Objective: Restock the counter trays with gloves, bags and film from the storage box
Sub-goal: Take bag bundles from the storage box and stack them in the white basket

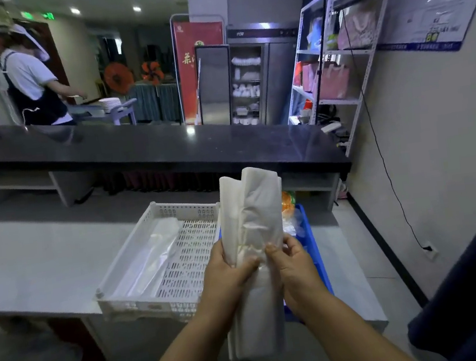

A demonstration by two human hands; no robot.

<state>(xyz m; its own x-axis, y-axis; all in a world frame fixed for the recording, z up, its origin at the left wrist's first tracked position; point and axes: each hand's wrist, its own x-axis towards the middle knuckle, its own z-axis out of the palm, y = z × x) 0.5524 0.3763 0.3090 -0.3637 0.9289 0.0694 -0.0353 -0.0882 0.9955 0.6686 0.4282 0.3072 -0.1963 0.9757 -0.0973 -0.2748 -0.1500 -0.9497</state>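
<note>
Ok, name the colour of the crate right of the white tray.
Blue crate, head view.

Perforated tray (pixel 167 301) left of storage box (pixel 314 249), behind held bag bundle (pixel 253 238)

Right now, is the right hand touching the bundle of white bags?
Touching. The head view shows the right hand pinching the bundle of white bags at its right edge; the left hand grips the other side.
</note>
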